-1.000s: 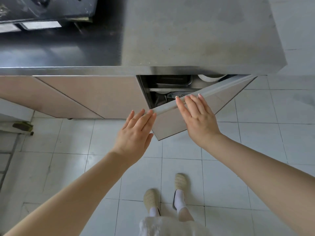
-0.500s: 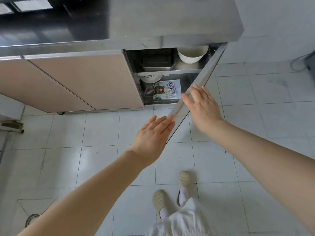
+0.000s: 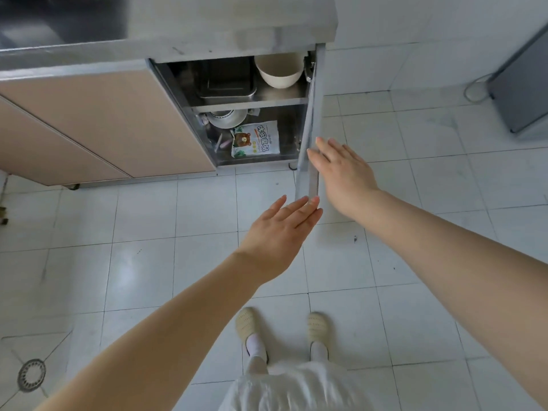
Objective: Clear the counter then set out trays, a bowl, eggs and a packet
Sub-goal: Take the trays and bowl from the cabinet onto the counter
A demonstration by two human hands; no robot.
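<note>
Under the steel counter (image 3: 237,22), the cabinet door (image 3: 308,149) now stands swung fully open — wider than a moment ago. Both the left hand (image 3: 278,232) and right hand (image 3: 344,170) are flat-fingered beside its edge, holding nothing. Inside, trays (image 3: 226,81) and bowl (image 3: 278,71) sit on the upper shelf — the packet (image 3: 256,139) below.

I see my right hand (image 3: 344,170) flat against the open cabinet door (image 3: 308,143), left hand (image 3: 281,232) beside its edge, bowl (image 3: 278,71), trays (image 3: 226,81) and packet (image 3: 255,139) shelved inside.

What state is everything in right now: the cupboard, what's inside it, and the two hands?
Cupboard door: swung wide open.
Metal tray: flat on the upper shelf.
Bowl: upright on the upper shelf, beside the tray.
Packet: lying on the lower shelf.
Left hand: open, holding nothing.
Right hand: open, fingers at the door's edge.
</note>
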